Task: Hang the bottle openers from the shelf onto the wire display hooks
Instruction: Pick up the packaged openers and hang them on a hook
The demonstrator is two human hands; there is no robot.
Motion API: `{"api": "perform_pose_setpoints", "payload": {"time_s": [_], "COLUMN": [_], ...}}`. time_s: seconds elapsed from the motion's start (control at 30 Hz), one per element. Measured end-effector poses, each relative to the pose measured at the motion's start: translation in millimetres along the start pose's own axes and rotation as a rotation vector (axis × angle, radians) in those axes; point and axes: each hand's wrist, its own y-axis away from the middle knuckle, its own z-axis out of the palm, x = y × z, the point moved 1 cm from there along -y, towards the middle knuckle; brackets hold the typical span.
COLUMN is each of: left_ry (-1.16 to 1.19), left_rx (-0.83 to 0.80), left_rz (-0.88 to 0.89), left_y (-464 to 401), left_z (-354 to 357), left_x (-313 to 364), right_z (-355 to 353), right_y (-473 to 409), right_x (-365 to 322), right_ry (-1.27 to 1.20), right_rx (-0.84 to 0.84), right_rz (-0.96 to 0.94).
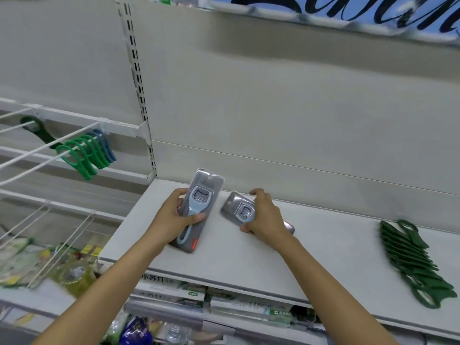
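Two packaged bottle openers gripped on the shelf point(249, 257)

Left hand point(171, 217) fingers clasp one pack point(202, 192); right hand point(266, 217) another point(239, 207). Green openers point(413, 267) lie right; wire hooks point(49, 148) hang left.

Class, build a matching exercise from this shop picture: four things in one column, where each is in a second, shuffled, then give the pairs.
Things
1. light green openers
2. dark green openers
3. larger blue opener pack
4. smaller blue opener pack

Places
A. held by the right hand
B. hanging on a wire hook
C. held by the left hand
D. piled at the right of the shelf

Pairs: 1-B, 2-D, 3-C, 4-A
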Motion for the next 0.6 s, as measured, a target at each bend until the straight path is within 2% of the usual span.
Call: {"api": "perform_pose_setpoints", "payload": {"time_s": [0.17, 0.43, 0.6], "left_ry": [0.127, 0.253, 0.242], "left_rx": [0.048, 0.229, 0.316], "left_rz": [0.002, 0.128, 0.187], "left_y": [5.6, 38.3, 78.0], "left_z": [-3.0, -44.1, -92.8], "left_x": [3.3, 8.0, 2.7], "right_z": [-7.7, 2.5, 26.7], "right_y": [4.7, 16.8, 39.4], "right_x": [-14.6, -67.3, -115.2], "right_ry": [-0.279, -0.882, -0.958], "right_rx": [0.065, -0.032, -0.145], "right_rz": [-0.064, -0.123, -0.214]}}
